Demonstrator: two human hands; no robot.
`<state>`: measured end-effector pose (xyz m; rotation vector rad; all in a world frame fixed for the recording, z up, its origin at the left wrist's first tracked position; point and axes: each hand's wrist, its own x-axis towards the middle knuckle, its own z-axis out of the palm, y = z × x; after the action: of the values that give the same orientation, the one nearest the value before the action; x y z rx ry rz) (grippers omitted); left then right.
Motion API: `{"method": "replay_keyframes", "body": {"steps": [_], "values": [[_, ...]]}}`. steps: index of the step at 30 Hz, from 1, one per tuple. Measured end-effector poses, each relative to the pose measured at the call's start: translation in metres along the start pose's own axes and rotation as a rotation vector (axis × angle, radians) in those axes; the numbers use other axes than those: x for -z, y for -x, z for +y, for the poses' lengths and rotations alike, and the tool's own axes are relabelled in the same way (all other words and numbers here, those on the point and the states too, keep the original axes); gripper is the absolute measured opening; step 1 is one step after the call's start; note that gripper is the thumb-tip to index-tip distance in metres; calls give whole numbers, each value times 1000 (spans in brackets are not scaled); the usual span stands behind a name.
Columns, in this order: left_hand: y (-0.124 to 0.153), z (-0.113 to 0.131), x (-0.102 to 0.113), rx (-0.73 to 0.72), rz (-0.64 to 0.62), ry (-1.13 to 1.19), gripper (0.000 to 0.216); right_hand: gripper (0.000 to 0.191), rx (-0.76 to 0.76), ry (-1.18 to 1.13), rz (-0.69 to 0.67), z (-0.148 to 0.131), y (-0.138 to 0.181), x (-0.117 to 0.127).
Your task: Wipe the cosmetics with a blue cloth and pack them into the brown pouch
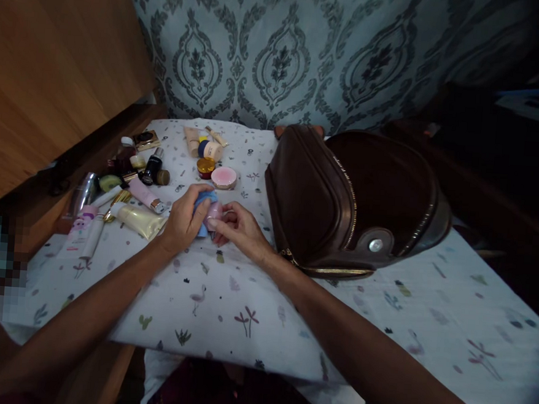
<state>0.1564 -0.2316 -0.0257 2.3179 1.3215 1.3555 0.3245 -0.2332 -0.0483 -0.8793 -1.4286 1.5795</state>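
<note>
My left hand is closed around a blue cloth, pressing it against a small pink container. The thumb and fingers of my right hand grip that container from the right side. Its exact kind is partly hidden by my fingers. Just beyond my hands lies a round pink compact, and beside it stands an amber jar with a gold lid. A cream-coloured tube rests to the left of my left wrist.
A large brown leather bag stands right of my hands, its zip undone. Several cosmetics crowd the left side, among them a black bottle and a pink tube. A patterned white cloth covers the table. A wooden cabinet borders the left.
</note>
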Motion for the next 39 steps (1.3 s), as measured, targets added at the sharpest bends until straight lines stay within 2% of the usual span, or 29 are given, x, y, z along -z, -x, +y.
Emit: {"method": "replay_keyframes", "body": {"steps": [4,13,20,23,27,29,33,39], "values": [[-1,0,0,93,53,80,31,61,62,57,-26,4,0,-2],[-6,4,1,130,159,74,26,58,2,116,-16,-4,4,-5],[-11,5,5,201,272,126,34,49,13,171,-47,-7,6,-3],[-11,3,4,216,206,180,41,50,-17,67,-34,-8,5,-3],[-6,-2,1,166,-56,281,51,52,-23,-75,-15,-8,3,-2],[-3,-4,0,151,-138,295,55,54,-16,-105,-22,-7,2,-1],[-1,-5,0,174,-168,237,54,59,-20,-91,-27,-6,1,-2],[-1,-4,-1,180,-193,222,50,59,-2,-24,67,-7,2,-6]]}}
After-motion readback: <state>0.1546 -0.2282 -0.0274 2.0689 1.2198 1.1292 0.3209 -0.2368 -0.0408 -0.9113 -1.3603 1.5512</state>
